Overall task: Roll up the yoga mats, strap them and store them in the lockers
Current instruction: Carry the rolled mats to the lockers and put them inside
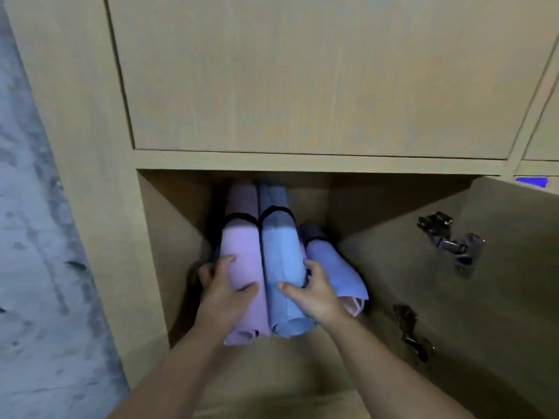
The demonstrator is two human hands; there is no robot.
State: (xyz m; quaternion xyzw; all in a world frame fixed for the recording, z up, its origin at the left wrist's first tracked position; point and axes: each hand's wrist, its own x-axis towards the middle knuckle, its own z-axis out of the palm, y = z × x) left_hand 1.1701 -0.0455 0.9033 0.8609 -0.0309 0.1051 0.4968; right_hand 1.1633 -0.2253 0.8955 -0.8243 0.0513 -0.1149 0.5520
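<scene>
Pink mat (242, 267) and blue mat (281, 261), rolled and strapped, lay partly inside the open locker (157, 237), gripped by left hand (223, 291) and right hand (314, 293); pushing them fully in remained.

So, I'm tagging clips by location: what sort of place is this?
Probably a yoga studio or gym storage area: wooden lockers, one open compartment holding rolled, strapped yoga mats, and a grey concrete-looking floor.
</scene>
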